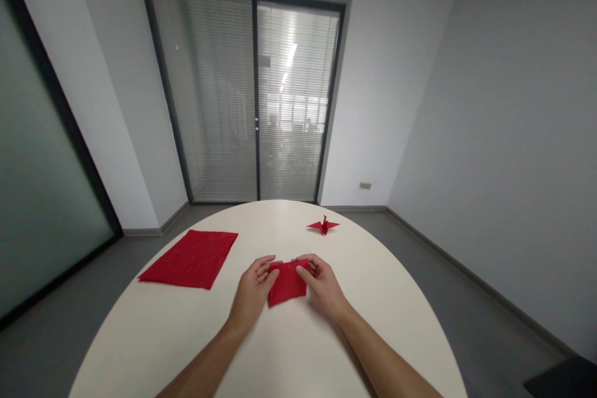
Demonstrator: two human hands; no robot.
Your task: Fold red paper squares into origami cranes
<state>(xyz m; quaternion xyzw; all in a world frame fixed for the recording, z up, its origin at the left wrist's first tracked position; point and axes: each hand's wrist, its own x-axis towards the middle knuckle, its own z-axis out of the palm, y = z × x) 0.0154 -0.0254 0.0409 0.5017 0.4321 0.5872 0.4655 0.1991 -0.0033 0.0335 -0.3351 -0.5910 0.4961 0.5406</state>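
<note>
A small folded square of red paper (286, 286) is held between my two hands, near the middle of the table. My left hand (257, 280) pinches its upper left corner, thumb on the front face. At the upper right corner, my right hand (321, 283) grips it the same way, with fingers behind the paper. Beyond my right hand stands a red origami crane (324, 226) with its wings spread. To the left lies a larger flat sheet of red paper (196, 259), creased and apart from both hands.
The round cream table (373, 323) fills the lower view, its curved edge showing left, right and far. Behind it are a dark-framed glass door with blinds (219, 106) and white walls. A dark object (564, 378) sits at the lower right.
</note>
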